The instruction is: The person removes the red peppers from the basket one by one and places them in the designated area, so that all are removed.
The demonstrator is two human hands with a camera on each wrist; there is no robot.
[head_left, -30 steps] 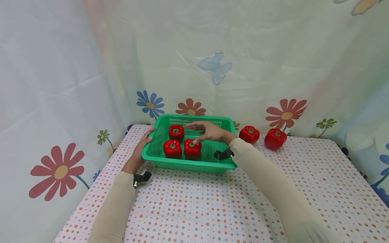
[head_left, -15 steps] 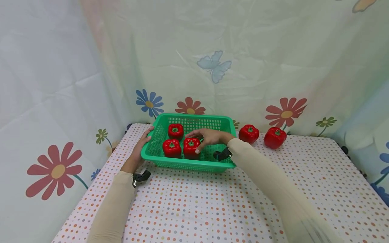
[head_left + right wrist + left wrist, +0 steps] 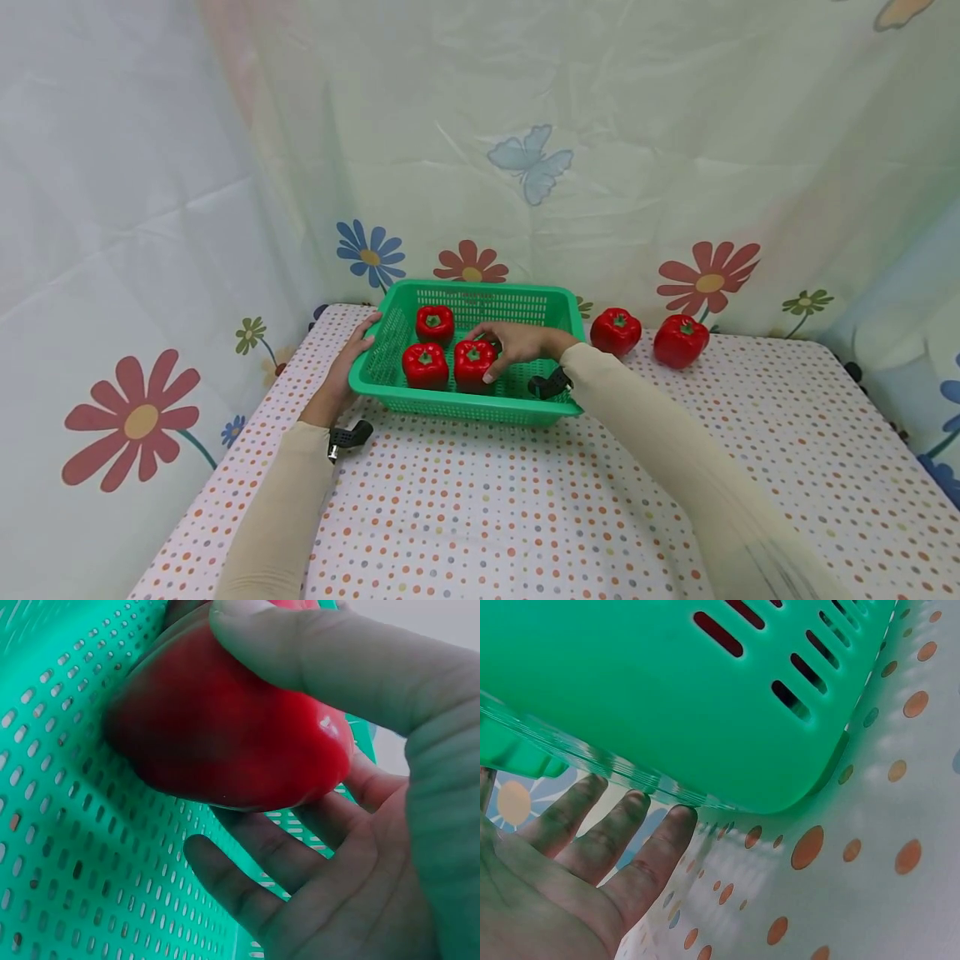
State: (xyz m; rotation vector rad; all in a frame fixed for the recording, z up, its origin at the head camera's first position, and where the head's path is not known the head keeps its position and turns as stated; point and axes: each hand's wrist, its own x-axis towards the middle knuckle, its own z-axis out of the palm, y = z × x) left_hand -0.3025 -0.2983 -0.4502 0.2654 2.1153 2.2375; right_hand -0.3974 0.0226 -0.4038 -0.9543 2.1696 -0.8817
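Dotted table (image 3: 450, 517), green basket (image 3: 465, 407), pepper (image 3: 472, 371) gripped

Basket on table. Left hand (image 3: 347, 367): fingers straight, apart, tips touching basket's left side. Right hand (image 3: 516, 343): thumb and fingers curled round pepper. Pepper inside basket, just beside second pepper (image 3: 425, 368).

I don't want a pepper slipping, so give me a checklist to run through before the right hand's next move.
1. Right hand around the front right pepper: ok, thumb on the near side, fingers beyond it.
2. Grip firm: cannot tell, pressure doesn't show.
3. That pepper lifted off the basket floor: cannot tell.
4. Front left pepper outside the right hand's grasp: ok.
5. Left hand at the basket: ok, fingertips against the left rim.
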